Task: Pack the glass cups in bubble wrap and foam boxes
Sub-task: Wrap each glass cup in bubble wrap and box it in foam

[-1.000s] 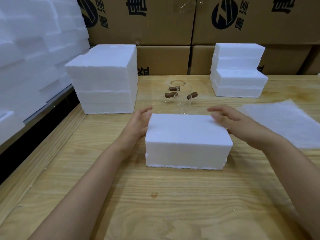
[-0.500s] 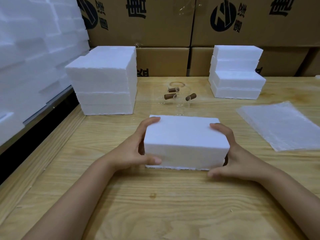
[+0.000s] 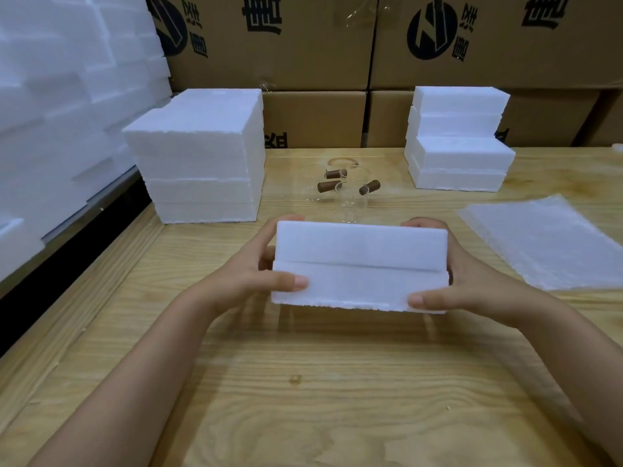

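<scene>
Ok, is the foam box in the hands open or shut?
Shut, or barely parted: the foam box shows only a thin dark seam between lid and base. Left hand and right hand grip its ends.

Your left hand (image 3: 249, 274) and right hand (image 3: 472, 281) are bare. Your left forearm (image 3: 151, 365) and right forearm (image 3: 556, 335) are bare too, uncovered along the whole length that shows, right to where they leave the view; both look slender and smooth. Your left thumbnail (image 3: 301, 281) and right thumbnail (image 3: 415, 300) are cut short and rounded, with a plain, natural sheen. Your other nails cannot be made out.
</scene>
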`<action>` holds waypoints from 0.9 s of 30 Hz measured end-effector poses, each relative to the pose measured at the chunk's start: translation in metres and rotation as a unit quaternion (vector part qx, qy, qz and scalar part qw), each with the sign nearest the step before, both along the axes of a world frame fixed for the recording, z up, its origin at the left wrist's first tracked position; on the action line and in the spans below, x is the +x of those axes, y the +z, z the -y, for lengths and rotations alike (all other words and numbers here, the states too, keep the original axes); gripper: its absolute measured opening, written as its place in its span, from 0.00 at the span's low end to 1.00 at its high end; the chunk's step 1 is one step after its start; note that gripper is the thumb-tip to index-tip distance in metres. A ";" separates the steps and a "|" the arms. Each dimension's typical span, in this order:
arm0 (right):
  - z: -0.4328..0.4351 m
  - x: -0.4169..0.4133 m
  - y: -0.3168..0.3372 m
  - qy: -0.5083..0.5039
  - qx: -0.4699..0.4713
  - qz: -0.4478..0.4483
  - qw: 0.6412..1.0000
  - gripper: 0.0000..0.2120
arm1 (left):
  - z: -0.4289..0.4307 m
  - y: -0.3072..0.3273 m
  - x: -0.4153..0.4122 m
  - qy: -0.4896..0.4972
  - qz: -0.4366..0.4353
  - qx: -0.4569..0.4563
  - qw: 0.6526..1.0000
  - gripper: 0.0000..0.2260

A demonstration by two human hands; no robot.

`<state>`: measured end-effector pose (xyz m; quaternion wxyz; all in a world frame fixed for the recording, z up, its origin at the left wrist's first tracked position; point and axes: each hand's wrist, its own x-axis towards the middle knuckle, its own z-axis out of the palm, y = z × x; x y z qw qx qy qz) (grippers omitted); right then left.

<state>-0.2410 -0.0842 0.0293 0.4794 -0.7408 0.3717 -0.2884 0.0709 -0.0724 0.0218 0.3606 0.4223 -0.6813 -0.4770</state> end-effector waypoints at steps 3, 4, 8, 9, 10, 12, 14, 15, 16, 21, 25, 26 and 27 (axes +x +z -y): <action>0.000 0.000 0.001 0.007 0.033 0.021 0.999 0.39 | -0.002 0.001 -0.002 -0.009 -0.013 0.015 1.000 0.30; -0.001 0.001 0.000 0.004 0.038 0.025 0.999 0.38 | -0.003 0.002 -0.003 -0.007 -0.015 0.022 1.000 0.29; -0.002 0.003 0.001 -0.003 0.038 0.024 0.999 0.33 | -0.003 0.000 -0.002 -0.005 -0.018 0.038 0.999 0.29; -0.003 0.004 0.001 -0.003 0.031 0.020 0.999 0.31 | -0.004 0.000 -0.001 -0.002 -0.018 0.040 0.999 0.30; -0.003 0.006 0.001 -0.005 0.018 0.014 1.000 0.29 | -0.005 0.000 0.001 0.001 -0.019 0.041 0.999 0.31; -0.005 0.015 0.000 -0.017 -0.014 -0.003 1.000 0.29 | -0.007 -0.002 0.008 0.011 -0.028 0.040 0.999 0.33; -0.006 0.031 -0.005 -0.031 -0.049 -0.005 0.998 0.31 | -0.010 -0.005 0.020 0.029 -0.046 0.035 0.998 0.35; -0.006 0.042 -0.009 -0.034 -0.066 -0.002 0.997 0.32 | -0.011 -0.007 0.029 0.041 -0.057 0.033 0.997 0.36; -0.005 0.054 -0.014 -0.036 -0.080 0.002 0.996 0.33 | -0.012 -0.009 0.039 0.054 -0.068 0.035 0.996 0.38; 0.014 0.117 -0.037 -0.001 -0.158 -0.050 0.986 0.41 | -0.021 -0.023 0.086 0.156 -0.093 0.008 0.983 0.44; 0.037 0.166 -0.040 0.036 -0.142 -0.041 0.988 0.40 | -0.019 -0.030 0.117 0.224 -0.106 -0.056 0.967 0.37; 0.042 0.178 -0.039 0.037 -0.128 -0.036 0.990 0.38 | -0.017 -0.031 0.122 0.241 -0.108 -0.075 0.962 0.32; 0.046 0.190 -0.039 0.036 -0.111 -0.029 0.993 0.38 | -0.016 -0.031 0.126 0.268 -0.115 -0.085 0.953 0.28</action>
